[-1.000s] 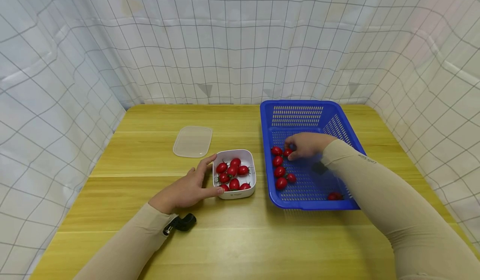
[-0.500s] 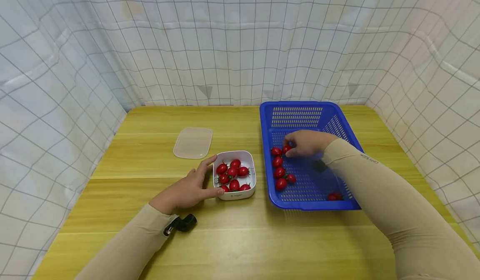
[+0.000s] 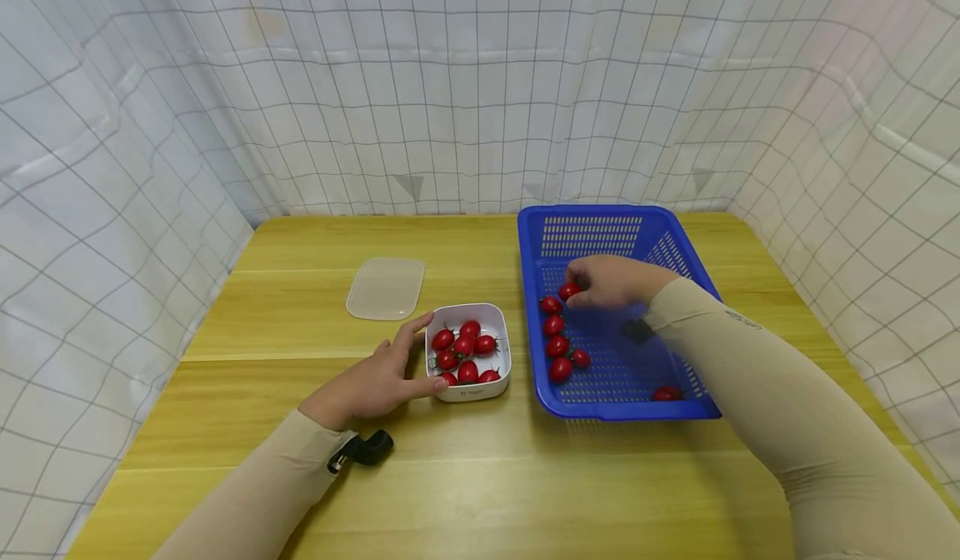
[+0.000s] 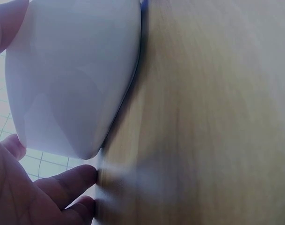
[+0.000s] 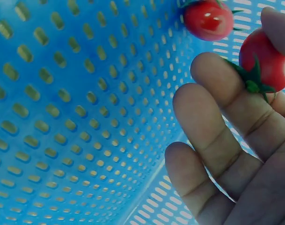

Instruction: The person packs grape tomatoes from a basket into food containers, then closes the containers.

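My left hand (image 3: 371, 385) holds a small white square box (image 3: 480, 391) at its left side, the thumb at the near corner and the index finger at the far one. Several cherry tomatoes (image 3: 464, 345) with green stems lie inside. In the left wrist view the white box wall (image 4: 76, 79) fills the space between thumb and fingers. Over in the blue basket (image 3: 529, 327), my right hand (image 3: 611, 281) pinches a cherry tomato (image 5: 268, 61) between thumb and index finger, its green calyx showing in the right wrist view. Another tomato (image 5: 208, 21) lies just beyond the fingertips.
A row of cherry tomatoes (image 3: 557, 346) lies along the basket's left wall, and another tomato (image 3: 667, 393) is at its near right. A translucent lid (image 3: 386, 287) rests on the wooden table (image 3: 465, 477) behind the box. Gridded white curtains (image 3: 480, 93) enclose the back and sides.
My right hand has moved slightly away from me inside the basket, and the pinched tomato has shifted back from the row. The left hand and the box stay in place.
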A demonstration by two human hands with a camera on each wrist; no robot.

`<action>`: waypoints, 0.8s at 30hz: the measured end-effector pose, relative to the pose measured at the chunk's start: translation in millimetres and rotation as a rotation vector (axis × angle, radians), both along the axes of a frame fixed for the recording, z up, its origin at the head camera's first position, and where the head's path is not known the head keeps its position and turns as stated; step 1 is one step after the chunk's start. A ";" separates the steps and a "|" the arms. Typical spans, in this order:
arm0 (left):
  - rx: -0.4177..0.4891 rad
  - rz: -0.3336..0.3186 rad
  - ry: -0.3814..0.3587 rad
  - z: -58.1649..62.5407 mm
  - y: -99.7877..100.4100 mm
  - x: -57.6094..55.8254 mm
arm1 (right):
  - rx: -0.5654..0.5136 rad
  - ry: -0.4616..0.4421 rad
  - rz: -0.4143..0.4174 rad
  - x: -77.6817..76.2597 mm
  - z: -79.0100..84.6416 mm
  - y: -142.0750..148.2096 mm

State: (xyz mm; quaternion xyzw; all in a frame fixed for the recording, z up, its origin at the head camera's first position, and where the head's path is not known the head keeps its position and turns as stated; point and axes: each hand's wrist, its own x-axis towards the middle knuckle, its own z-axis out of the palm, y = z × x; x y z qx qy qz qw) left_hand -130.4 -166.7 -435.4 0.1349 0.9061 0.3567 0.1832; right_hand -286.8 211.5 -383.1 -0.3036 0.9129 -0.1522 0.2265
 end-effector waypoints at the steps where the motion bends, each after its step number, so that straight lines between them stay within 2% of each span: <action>1: 0.001 0.001 -0.001 -0.4 0.1 -0.1 | -0.009 0.001 0.000 0.3 0.3 0.0; 11: 0.012 -0.008 0.010 -2.8 -0.1 -0.3 | -0.048 0.022 0.013 2.6 4.1 -0.6; 24: 0.012 0.015 -0.013 0.0 1.0 0.2 | -0.069 0.060 -0.015 5.1 7.3 -1.8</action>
